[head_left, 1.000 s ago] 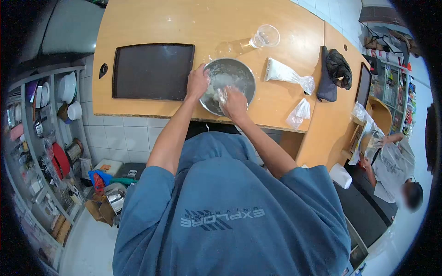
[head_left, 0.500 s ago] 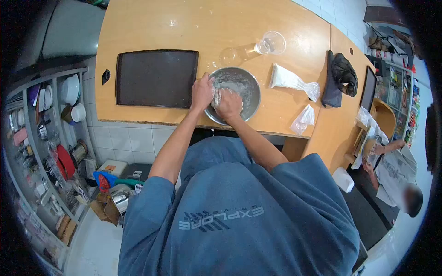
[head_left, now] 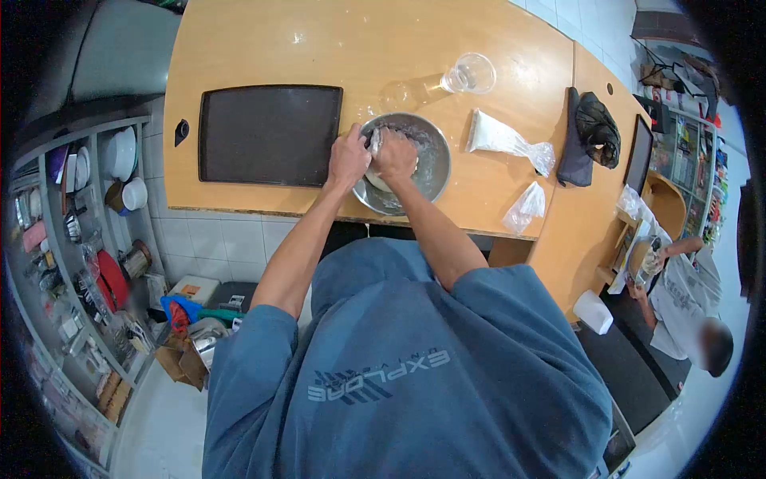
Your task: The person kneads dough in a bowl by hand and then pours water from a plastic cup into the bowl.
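A steel mixing bowl [head_left: 435,164] sits near the table's front edge, its inner wall smeared with flour. My left hand [head_left: 349,158] grips the rim on the bowl's left side. Inside, my right hand [head_left: 394,156] is closed on pale dough [head_left: 377,180], pushing against the left wall. Part of the dough is hidden beneath that hand, and its fingertips are hard to see. A dark baking tray [head_left: 271,136] lies just left of the bowl.
A clear plastic cup [head_left: 469,74] stands behind the bowl. To the right are a bag of white powder [head_left: 501,142], a smaller plastic bag [head_left: 525,209] and a black bag [head_left: 597,132]. Another person [head_left: 686,291] works at far right; shelves [head_left: 96,207] line the left.
My right hand has shifted up and left within the bowl, and dough now shows below it. My left hand stays on the rim.
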`<state>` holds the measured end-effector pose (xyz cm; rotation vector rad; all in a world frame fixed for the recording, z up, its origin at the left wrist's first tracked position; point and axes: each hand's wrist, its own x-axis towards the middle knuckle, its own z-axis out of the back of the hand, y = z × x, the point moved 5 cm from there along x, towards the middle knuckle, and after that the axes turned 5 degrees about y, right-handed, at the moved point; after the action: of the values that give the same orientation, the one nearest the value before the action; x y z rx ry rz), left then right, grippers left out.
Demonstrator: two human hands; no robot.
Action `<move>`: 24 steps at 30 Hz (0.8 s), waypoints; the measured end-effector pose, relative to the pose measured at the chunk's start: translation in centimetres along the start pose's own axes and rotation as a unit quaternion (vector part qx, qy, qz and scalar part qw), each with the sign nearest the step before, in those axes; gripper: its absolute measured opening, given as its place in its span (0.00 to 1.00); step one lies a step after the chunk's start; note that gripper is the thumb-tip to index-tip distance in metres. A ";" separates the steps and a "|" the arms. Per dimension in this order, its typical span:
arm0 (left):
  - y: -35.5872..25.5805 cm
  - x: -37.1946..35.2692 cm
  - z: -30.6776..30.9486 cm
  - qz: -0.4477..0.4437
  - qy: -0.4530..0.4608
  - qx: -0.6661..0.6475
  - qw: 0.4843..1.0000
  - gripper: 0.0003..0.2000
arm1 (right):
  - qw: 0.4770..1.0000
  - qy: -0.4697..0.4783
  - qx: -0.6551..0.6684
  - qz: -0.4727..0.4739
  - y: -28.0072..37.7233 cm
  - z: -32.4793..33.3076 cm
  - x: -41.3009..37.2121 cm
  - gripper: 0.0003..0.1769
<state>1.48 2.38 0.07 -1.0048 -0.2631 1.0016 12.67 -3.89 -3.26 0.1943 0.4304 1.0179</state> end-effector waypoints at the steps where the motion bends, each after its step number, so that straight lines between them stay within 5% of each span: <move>1: 0.1 -0.2 0.1 -0.005 -0.006 0.000 1.000 0.10 | 1.000 0.016 0.013 0.009 0.5 1.1 -0.2 0.16; 8: -0.5 -0.1 0.3 0.017 0.017 0.049 0.998 0.13 | 0.978 0.043 0.159 0.129 -3.4 1.9 -2.6 0.32; 11: -0.6 -0.2 0.4 0.017 0.016 0.058 0.998 0.15 | 0.978 0.171 0.013 0.115 -1.9 5.6 -4.6 0.33; 14: -0.3 -0.2 0.3 -0.006 0.006 0.036 0.999 0.15 | 0.983 0.118 -0.047 0.133 -1.4 8.0 -5.2 0.32; 17: 0.1 0.2 0.0 -0.017 0.013 0.051 0.998 0.15 | 0.961 0.246 0.125 0.018 -3.8 7.2 -3.8 0.31; 21: 0.0 0.1 0.1 0.010 0.018 0.062 0.998 0.15 | 0.969 0.037 0.218 0.113 -3.0 10.7 -4.0 0.35; 24: -0.7 -0.2 0.4 0.005 0.014 0.068 0.998 0.15 | 0.992 0.088 0.070 0.059 -1.9 9.7 -4.2 0.36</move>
<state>1.53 2.33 0.84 -0.8967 -0.1642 1.0010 16.48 -8.06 5.86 0.2602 0.6578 1.1258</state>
